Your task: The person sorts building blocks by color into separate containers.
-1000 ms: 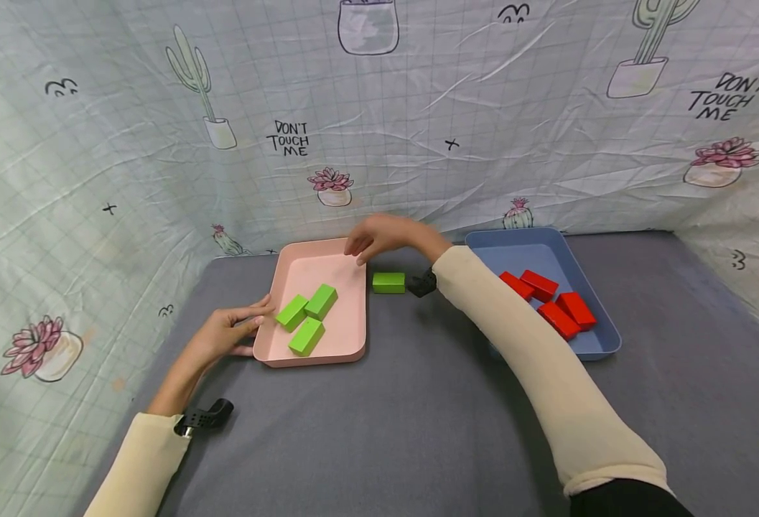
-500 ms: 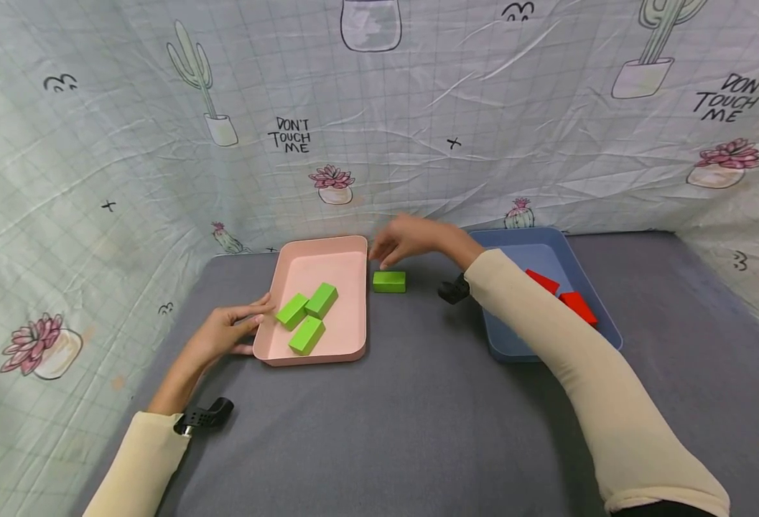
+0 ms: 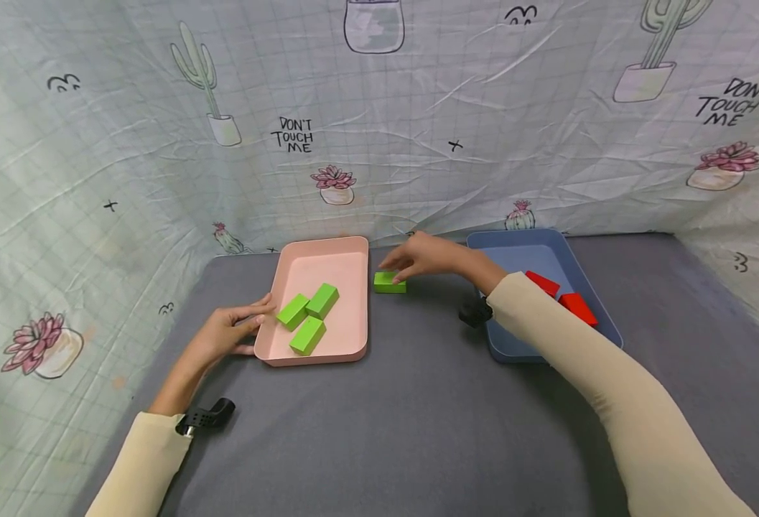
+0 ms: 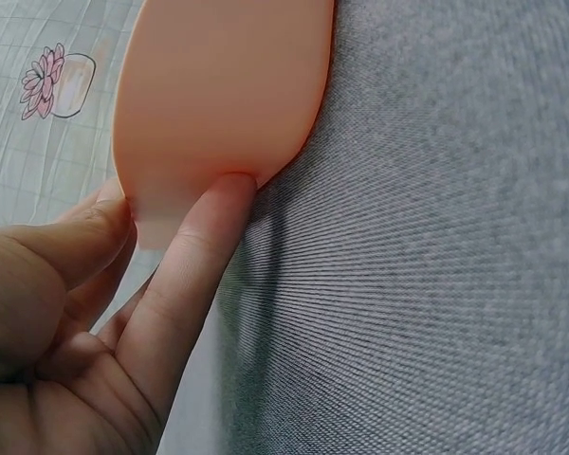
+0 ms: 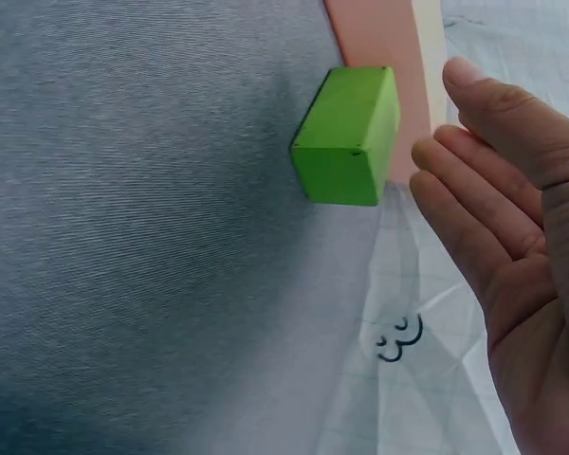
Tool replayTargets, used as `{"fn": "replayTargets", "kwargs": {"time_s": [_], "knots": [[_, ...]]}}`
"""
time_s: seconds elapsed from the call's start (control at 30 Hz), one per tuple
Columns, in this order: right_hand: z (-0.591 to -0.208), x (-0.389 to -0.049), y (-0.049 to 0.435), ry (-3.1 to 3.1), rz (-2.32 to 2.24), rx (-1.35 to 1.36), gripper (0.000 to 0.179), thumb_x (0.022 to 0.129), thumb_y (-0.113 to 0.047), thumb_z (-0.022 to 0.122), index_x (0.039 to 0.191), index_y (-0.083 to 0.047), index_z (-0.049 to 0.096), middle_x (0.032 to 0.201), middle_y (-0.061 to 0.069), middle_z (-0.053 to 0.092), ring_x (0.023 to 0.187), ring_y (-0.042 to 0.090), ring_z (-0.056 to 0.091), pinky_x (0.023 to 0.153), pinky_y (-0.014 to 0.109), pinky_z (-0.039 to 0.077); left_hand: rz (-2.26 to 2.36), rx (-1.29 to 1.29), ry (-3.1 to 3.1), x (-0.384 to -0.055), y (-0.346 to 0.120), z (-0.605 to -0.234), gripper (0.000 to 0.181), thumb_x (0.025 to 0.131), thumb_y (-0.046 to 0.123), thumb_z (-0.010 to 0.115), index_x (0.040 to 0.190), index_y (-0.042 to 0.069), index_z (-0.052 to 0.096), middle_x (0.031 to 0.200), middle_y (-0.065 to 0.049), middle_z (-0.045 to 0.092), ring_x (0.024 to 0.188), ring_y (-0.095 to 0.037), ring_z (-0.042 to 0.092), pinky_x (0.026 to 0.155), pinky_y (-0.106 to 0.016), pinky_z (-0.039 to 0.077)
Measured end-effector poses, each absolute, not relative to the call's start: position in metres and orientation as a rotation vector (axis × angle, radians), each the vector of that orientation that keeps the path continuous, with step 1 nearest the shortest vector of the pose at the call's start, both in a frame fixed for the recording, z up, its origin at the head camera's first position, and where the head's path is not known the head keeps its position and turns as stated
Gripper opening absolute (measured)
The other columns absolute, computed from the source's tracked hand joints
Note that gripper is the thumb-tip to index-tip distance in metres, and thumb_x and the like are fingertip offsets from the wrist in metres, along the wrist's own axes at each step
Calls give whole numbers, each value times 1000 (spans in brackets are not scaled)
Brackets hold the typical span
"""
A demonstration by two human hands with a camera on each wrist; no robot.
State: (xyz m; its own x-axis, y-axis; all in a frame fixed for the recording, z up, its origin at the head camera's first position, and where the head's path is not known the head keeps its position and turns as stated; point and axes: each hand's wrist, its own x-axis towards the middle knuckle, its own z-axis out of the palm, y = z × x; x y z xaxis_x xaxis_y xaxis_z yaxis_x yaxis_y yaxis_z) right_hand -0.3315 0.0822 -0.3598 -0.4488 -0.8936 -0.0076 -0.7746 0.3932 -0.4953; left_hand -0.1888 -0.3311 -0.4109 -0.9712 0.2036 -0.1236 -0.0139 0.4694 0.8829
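Observation:
The left hand (image 3: 227,330) rests at the left edge of the pink tray (image 3: 353,316). In the left wrist view, its thumb (image 4: 104,223) lies at the rim and a straight finger (image 4: 209,227) touches the outer wall (image 4: 218,104). Just right of this tray, a green block (image 3: 388,287) lies on the grey cloth. The right hand (image 3: 426,255) hovers over this block, fingers loosely bent and apart. From the right wrist view, the green block (image 5: 337,152) stands a little away from the fingertips (image 5: 422,180). Inside the pink tray lie three green blocks (image 3: 306,336).
A blue tray (image 3: 515,348) stands to the right, holding red blocks (image 3: 578,309), partly covered by the right sleeve (image 3: 566,330). Behind both trays hangs a patterned cloth (image 3: 418,187) with cactus drawings. Grey cloth (image 3: 385,431) covers the table.
The right hand has moved from over the pink tray's far right corner, rightward and down, to the green block outside. The left hand has stayed at the tray.

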Motion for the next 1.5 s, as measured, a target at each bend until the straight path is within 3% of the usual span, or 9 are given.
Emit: {"fn": "replayTargets", "kwargs": {"time_s": [0.23, 0.57, 1.13, 1.5], "knots": [[-365, -325, 94, 2471, -633, -1433, 43, 94, -19, 75, 132, 0, 67, 127, 14, 70, 112, 31, 69, 95, 43, 56, 1538, 182, 2474, -191, -332, -411, 40, 106, 11, 56, 145, 2, 54, 163, -8, 28, 115, -11, 64, 73, -40, 62], [-377, -323, 94, 2532, -668, -1402, 42, 92, -21, 77, 130, -3, 70, 124, 10, 72, 108, 25, 71, 92, 40, 57, 1551, 185, 2470, -189, -332, -411, 41, 105, 11, 57, 145, 3, 54, 163, -9, 28, 121, -29, 61, 71, -39, 63], [-393, -322, 87, 2615, -697, -1197, 49, 89, -23, 81, 132, -2, 67, 124, 13, 72, 106, 23, 72, 86, 36, 59, 1556, 200, 2472, -193, -334, -411, 40, 105, 9, 56, 145, 1, 54, 162, -8, 29, 121, -27, 61, 70, -39, 63], [-404, -323, 82, 2708, -687, -1248, 45, 86, -25, 83, 125, -5, 73, 117, 9, 75, 96, 20, 70, 84, 39, 56, 1567, 195, 2466, -192, -333, -410, 40, 106, 7, 55, 144, 0, 54, 163, -8, 29, 124, -36, 58, 72, -39, 62]]}}
